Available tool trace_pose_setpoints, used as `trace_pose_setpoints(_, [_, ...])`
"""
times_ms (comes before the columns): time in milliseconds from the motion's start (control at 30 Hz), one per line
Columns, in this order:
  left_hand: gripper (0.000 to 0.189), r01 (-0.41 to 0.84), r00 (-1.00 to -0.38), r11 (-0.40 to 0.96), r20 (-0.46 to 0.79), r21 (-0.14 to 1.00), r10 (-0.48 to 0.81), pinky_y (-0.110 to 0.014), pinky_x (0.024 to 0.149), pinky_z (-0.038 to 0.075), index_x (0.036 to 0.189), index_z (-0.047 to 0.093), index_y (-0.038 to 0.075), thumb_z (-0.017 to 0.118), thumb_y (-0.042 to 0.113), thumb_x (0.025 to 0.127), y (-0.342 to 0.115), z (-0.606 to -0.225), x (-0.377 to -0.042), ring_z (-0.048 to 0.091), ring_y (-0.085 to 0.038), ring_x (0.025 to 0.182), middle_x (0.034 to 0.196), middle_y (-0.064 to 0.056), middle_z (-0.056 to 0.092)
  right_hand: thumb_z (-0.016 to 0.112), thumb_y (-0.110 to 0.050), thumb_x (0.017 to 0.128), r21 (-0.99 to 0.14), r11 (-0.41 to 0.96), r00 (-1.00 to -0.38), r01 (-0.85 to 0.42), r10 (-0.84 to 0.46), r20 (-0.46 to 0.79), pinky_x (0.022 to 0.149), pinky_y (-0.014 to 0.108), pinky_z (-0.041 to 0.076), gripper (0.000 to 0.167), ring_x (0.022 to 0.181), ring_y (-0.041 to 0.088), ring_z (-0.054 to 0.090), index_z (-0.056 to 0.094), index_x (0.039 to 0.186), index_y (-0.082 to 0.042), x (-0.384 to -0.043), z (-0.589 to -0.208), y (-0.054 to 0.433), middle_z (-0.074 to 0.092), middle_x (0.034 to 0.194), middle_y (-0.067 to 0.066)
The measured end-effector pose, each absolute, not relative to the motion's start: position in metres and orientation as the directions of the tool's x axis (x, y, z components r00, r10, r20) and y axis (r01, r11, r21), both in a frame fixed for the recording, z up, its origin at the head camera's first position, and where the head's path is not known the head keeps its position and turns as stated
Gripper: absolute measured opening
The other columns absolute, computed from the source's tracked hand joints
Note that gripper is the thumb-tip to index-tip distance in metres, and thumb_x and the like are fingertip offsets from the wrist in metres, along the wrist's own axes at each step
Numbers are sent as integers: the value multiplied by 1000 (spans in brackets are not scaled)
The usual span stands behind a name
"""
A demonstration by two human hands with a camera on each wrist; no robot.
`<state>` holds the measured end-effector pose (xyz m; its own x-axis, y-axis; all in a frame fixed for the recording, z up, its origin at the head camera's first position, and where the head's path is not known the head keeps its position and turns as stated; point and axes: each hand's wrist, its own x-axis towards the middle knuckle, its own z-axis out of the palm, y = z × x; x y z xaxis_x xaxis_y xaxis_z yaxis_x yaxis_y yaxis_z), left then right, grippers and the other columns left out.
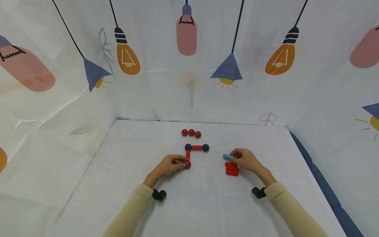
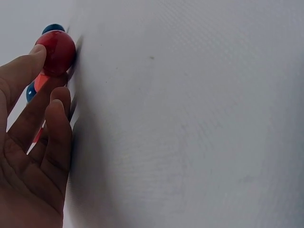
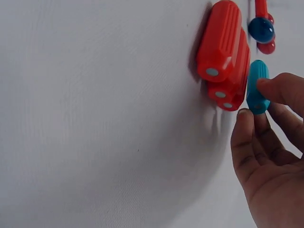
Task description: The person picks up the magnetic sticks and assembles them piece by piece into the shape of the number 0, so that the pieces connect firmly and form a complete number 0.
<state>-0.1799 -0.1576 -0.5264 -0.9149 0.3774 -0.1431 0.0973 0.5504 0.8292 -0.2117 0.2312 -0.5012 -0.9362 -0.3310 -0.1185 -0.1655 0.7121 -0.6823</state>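
My left hand (image 1: 169, 165) pinches a red ball (image 1: 188, 164) between thumb and fingertips, low over the table. From this ball a red rod (image 1: 188, 154) runs back to a dark blue ball (image 1: 188, 147). A second red rod (image 1: 196, 147) leads right from there to another dark blue ball (image 1: 205, 147). On the right, my right hand (image 1: 248, 160) grips a light blue rod (image 3: 257, 88) between thumb and fingers. Beside that rod, several red rods (image 3: 221, 40) lie side by side; silvery discs show on their ends in the right wrist view.
Three loose red balls (image 1: 191, 132) sit in a row behind the joined pieces. The white table (image 1: 207, 204) meets a white cloth (image 1: 165, 95) printed with lamps at its back edge. Dark blue material (image 1: 319, 177) shows along the table's right edge.
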Motion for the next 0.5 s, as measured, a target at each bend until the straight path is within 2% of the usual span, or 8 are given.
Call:
trace_pose_setpoints(367, [33, 77, -926, 526, -135, 847, 352, -29, 78, 54, 128, 73, 18, 73, 28, 97, -158, -532, -179, 62, -16, 96, 127, -5, 72, 72, -17, 95, -747, 642, -948, -173, -316, -51, 87, 42, 60, 23, 98, 26, 69, 71, 113, -3, -206, -502, 208, 74, 107, 12])
trace_pose_setpoints(500, [32, 85, -928, 524, -124, 847, 350, -30, 82, 53, 128, 73, 19, 72, 27, 97, -158, -534, -179, 61, -16, 97, 127, -5, 72, 73, -17, 95, -761, 624, -949, -176, -314, -38, 88, 41, 60, 21, 96, 23, 69, 72, 112, -6, -202, -503, 196, 74, 106, 9])
